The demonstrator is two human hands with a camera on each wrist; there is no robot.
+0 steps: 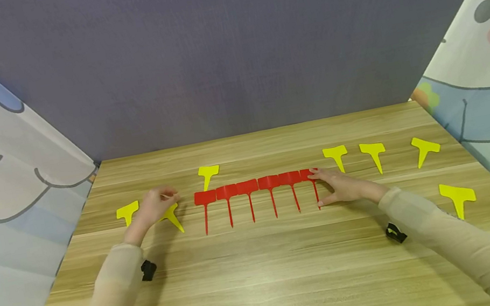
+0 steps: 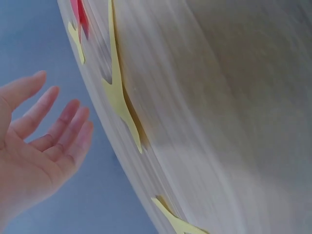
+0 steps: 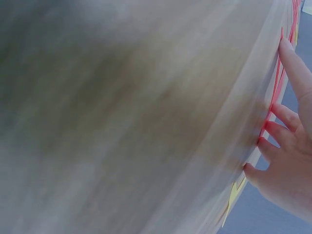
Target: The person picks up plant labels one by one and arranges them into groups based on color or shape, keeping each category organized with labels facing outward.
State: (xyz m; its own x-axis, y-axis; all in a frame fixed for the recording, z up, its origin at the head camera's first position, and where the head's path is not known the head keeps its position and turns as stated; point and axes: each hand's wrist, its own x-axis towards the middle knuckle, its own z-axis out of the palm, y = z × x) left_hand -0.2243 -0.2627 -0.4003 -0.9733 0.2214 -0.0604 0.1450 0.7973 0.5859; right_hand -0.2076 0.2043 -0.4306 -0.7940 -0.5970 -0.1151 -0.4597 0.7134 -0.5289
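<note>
A row of several red T-shaped plant labels (image 1: 248, 187) lies across the middle of the table, heads side by side and stems toward me. At the row's right end my right hand (image 1: 342, 188) is spread over the last red label (image 1: 304, 175); its fingertips touch the head and its thumb is at the lower stem. My left hand (image 1: 156, 206) hovers over a yellow T-shaped label (image 1: 172, 218), left of the row. In the left wrist view the fingers of that hand (image 2: 48, 141) are loosely bent with nothing between them, beside a yellow label (image 2: 117, 95).
Another yellow label (image 1: 127, 212) lies at the far left, and one (image 1: 208, 173) sits behind the red row. Several more yellow labels (image 1: 374, 151) are scattered on the right. A small black piece (image 1: 149, 270) shows beside the left forearm. A grey panel (image 1: 238, 56) rises behind the wooden table (image 1: 268, 285).
</note>
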